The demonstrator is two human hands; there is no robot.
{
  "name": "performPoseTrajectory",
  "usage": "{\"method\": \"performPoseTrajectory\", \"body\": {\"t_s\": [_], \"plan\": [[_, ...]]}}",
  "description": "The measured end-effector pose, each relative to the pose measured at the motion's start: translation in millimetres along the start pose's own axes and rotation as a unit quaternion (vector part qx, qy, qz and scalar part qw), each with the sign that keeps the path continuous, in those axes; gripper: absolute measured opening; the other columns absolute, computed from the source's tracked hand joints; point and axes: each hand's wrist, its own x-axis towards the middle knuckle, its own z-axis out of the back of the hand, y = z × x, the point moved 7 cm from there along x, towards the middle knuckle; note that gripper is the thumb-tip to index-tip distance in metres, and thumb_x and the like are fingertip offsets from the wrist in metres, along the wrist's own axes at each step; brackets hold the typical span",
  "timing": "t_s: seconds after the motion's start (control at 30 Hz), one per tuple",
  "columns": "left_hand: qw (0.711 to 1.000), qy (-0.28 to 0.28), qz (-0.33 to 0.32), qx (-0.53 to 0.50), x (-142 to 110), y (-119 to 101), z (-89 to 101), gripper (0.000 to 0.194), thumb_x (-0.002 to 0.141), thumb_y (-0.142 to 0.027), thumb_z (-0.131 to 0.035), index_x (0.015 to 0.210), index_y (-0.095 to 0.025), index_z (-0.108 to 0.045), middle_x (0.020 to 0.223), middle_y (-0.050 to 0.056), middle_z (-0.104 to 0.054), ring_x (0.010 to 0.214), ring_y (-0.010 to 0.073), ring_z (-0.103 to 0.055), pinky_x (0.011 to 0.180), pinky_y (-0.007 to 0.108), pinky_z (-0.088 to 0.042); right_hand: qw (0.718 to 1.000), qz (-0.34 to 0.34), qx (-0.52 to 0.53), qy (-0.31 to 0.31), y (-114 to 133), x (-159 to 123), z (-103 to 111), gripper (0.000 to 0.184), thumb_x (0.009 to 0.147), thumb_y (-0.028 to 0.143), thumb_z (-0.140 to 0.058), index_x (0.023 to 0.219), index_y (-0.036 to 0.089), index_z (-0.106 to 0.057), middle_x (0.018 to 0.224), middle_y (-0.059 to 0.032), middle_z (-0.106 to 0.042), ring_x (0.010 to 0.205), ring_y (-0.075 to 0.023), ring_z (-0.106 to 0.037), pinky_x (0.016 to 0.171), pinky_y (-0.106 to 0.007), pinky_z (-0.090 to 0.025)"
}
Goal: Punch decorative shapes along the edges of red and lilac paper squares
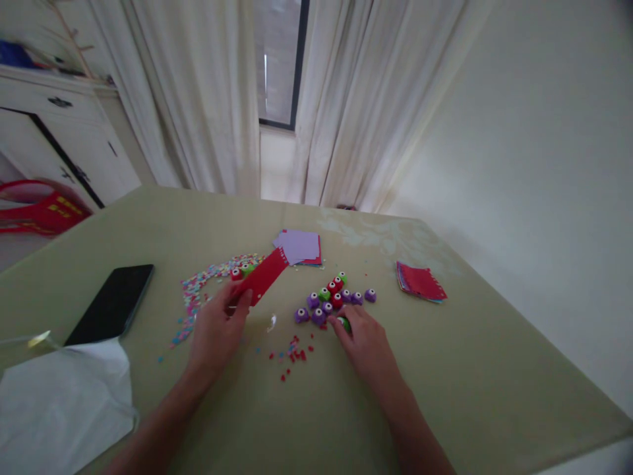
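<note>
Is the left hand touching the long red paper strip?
Touching. The head view shows the left hand holding the red paper strip, its thumb over the lower end.

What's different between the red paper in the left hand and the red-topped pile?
The red paper is up in the left hand; the red-topped pile lies on the table. The red paper looks long and narrow, the red-topped pile squarer. Blue peeks from under the red-topped pile, but not from the red paper. Both show red.
</note>
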Motion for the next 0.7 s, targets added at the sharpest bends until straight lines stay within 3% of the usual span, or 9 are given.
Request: {"method": "performPoseTrajectory", "body": {"t_s": [0.13, 0.23, 0.37, 0.53, 0.6, 0.7], "plan": [[0.974, -0.077, 0.09, -0.191, 13, 18, 17.0, 0.031, 0.068, -0.045, -0.084, 0.079, -0.018, -0.073, 0.065, 0.002, -0.075, 0.055, 0.0178, -0.068, 0.053, 0.027, -0.053, 0.993, -0.035, -0.095, 0.06, -6, 3, -14, 0.019, 0.103, 0.028, -0.057, 0.109, 0.017, -0.071, 0.114, -0.0137, -0.069, 0.092, -0.0271, -0.073, 0.075, -0.033, -0.05], [0.958, -0.124, 0.09, -0.241, 15, 20, 21.7, 0.033, 0.068, -0.046, -0.084, 0.078, -0.02, -0.067, 0.058, -0.003, -0.069, 0.049, 0.0137, -0.063, 0.05, 0.024, -0.05, 0.989, -0.041, -0.138, 0.042, 6, 8, -12, 0.023, 0.103, 0.029, -0.059, 0.12, 0.017, -0.068, 0.12, -0.0152, -0.068, 0.094, -0.0282, -0.073, 0.074, -0.034, -0.052], [0.948, -0.146, 0.085, -0.27, 13, 19, 19.8, 0.033, 0.071, -0.046, -0.082, 0.081, -0.022, -0.063, 0.059, -0.005, -0.07, 0.05, 0.013, -0.065, 0.051, 0.022, -0.05, 0.989, 0.077, -0.124, 0.03, 61, 28, -22, 0.02, 0.104, 0.029, -0.058, 0.116, 0.018, -0.069, 0.116, -0.0132, -0.07, 0.106, -0.0285, -0.069, 0.087, -0.036, -0.055], [0.945, -0.133, 0.072, -0.29, 10, 12, 16.9, 0.029, 0.074, -0.042, -0.082, 0.083, -0.021, -0.064, 0.063, -0.004, -0.072, 0.053, 0.0128, -0.068, 0.05, 0.021, -0.05, 0.958, 0.264, -0.095, 0.062, 138, 75, -73, 0.038, 0.101, 0.027, -0.062, 0.137, 0.014, -0.059, 0.134, -0.0147, -0.066, 0.123, -0.0276, -0.061, 0.105, -0.038, -0.05], [0.945, -0.13, 0.064, -0.294, 9, 9, 17.3, 0.03, 0.074, -0.042, -0.081, 0.085, -0.02, -0.064, 0.065, -0.004, -0.072, 0.056, 0.0136, -0.071, 0.051, 0.021, -0.051, 0.953, 0.282, -0.094, 0.051, 154, 97, -89, 0.05, 0.1, 0.024, -0.062, 0.146, 0.012, -0.05, 0.15, -0.0161, -0.056, 0.136, -0.027, -0.054, 0.113, -0.037, -0.044], [0.947, -0.122, 0.058, -0.292, 10, 6, 17.2, 0.032, 0.073, -0.043, -0.082, 0.088, -0.02, -0.066, 0.069, -0.003, -0.074, 0.059, 0.0145, -0.072, 0.05, 0.021, -0.05, 0.95, 0.288, -0.104, 0.058, 165, 116, -103, 0.038, 0.102, 0.019, -0.056, 0.14, 0.015, -0.055, 0.143, -0.013, -0.062, 0.131, -0.0262, -0.058, 0.111, -0.037, -0.047]]}}
